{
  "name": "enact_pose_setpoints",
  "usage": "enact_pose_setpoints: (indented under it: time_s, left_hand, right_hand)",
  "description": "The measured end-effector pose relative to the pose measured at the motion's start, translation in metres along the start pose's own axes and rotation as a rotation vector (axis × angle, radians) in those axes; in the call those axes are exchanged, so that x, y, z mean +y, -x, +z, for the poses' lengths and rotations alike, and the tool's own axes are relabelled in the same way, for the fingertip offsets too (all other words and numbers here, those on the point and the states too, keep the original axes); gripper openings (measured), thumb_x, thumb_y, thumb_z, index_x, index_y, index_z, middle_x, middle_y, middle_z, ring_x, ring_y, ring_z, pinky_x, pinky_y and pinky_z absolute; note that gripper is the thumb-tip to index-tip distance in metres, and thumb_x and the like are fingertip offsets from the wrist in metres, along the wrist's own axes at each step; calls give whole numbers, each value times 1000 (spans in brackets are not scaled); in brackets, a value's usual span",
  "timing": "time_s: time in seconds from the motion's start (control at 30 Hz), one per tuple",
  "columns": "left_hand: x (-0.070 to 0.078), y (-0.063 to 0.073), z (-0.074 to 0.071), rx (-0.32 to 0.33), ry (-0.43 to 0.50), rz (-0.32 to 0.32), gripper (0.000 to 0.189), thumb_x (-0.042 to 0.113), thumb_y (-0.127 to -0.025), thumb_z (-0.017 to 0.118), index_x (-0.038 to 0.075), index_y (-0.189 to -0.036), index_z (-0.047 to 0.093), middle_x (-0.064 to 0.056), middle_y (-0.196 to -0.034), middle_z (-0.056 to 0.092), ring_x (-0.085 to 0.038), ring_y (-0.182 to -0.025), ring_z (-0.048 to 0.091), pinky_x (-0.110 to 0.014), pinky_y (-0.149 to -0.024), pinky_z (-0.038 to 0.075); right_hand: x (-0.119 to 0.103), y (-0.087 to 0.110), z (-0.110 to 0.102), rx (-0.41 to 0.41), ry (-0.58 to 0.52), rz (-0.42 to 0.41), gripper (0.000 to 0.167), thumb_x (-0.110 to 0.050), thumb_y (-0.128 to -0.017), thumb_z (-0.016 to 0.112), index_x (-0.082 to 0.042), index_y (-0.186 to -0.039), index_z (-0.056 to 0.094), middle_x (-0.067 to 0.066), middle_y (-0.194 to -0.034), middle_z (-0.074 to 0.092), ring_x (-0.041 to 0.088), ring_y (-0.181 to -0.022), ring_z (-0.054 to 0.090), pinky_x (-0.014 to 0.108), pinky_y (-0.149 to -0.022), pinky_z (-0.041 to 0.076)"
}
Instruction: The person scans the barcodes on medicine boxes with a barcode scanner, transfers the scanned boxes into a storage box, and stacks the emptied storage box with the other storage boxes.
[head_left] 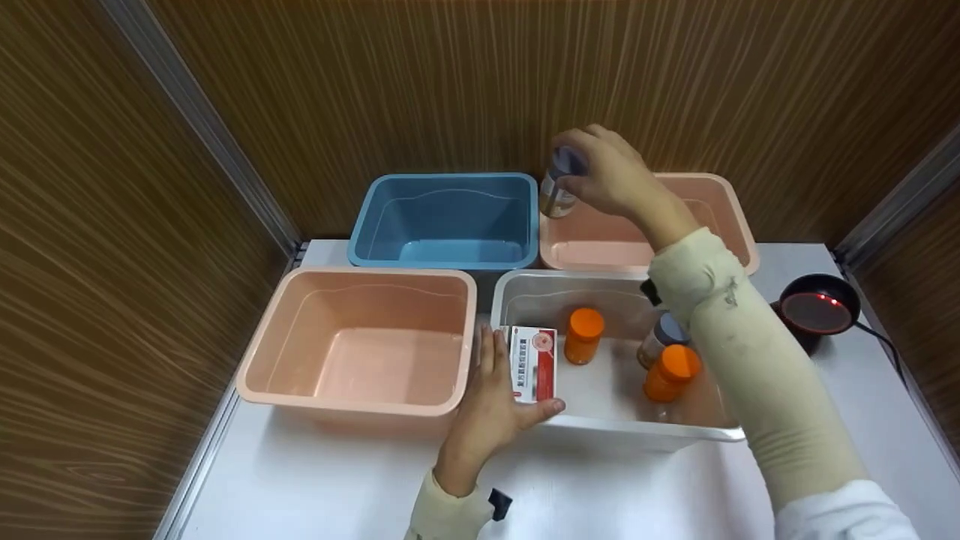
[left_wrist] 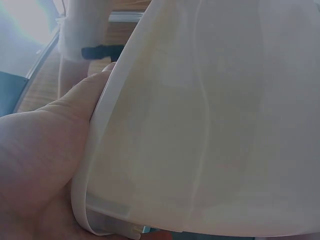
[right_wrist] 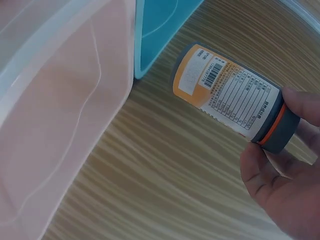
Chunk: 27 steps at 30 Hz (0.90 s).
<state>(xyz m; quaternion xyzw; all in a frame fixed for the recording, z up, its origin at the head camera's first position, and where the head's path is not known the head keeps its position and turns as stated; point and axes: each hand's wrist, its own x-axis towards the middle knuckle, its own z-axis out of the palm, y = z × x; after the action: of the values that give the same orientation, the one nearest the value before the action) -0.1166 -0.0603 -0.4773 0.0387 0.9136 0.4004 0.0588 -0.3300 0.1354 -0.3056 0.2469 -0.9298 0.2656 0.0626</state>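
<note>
My right hand [head_left: 611,176] grips a bottle [right_wrist: 227,90] by its dark cap [right_wrist: 280,129]. The bottle hangs tilted over the back bins, near where the blue bin [head_left: 444,259] and the right pink bin [head_left: 720,206] meet. Its label shows a barcode and a printed table. My left hand [head_left: 487,412] rests at the near left corner of the white bin [head_left: 637,427], thumb along the front rim, fingers extended along the left side. Beside those fingers, a white and red box [head_left: 534,364] stands in the white bin.
Also in the white bin are an orange bottle [head_left: 583,336], another orange bottle [head_left: 671,373] and a grey-capped bottle [head_left: 664,337]. A larger pink bin [head_left: 390,360] stands at left. A black round device [head_left: 817,304] with red lights and a cable sits at right. Wood-grain panels enclose the table.
</note>
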Motion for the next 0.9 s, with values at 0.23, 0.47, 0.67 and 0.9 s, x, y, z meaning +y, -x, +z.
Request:
enact_pose_setpoints:
  time_s: [0.23, 0.47, 0.67, 0.9]
  left_hand:
    - [4, 1, 3, 4, -26, -2, 134, 68, -71, 81, 6, -162, 5, -9, -168, -13, -32, -153, 4, -45, -119, 19]
    - [9, 4, 6, -3, -36, -20, 135, 70, -70, 80, 9, -163, 4, -6, -168, -14, -32, -153, 6, -45, -118, 20]
    - [10, 11, 9, 10, -47, -24, 135, 70, -69, 80, 8, -163, 5, -8, -168, -13, -31, -153, 5, -44, -118, 20]
    - [14, 17, 8, 9, -43, -11, 136, 71, -69, 80, 6, -162, 5, -8, -168, -13, -32, -152, 7, -45, -118, 21]
  right_hand:
    - [-1, -28, 29, 11, -83, 15, 48, -11, -96, 67, -13, -142, 55, 13, -135, 54, 31, -122, 49, 50, -102, 42]
    - [7, -47, 58, 30, -118, 38, 48, -8, -96, 66, -12, -143, 54, 13, -140, 52, 31, -129, 45, 50, -107, 38]
    - [16, -56, 78, -2, -116, 58, 49, -2, -93, 65, -10, -141, 56, 15, -137, 53, 33, -128, 45, 50, -108, 38]
    - [25, -64, 87, -68, -91, 106, 54, 7, -90, 64, -5, -141, 54, 19, -133, 53, 34, -120, 50, 49, -105, 42]
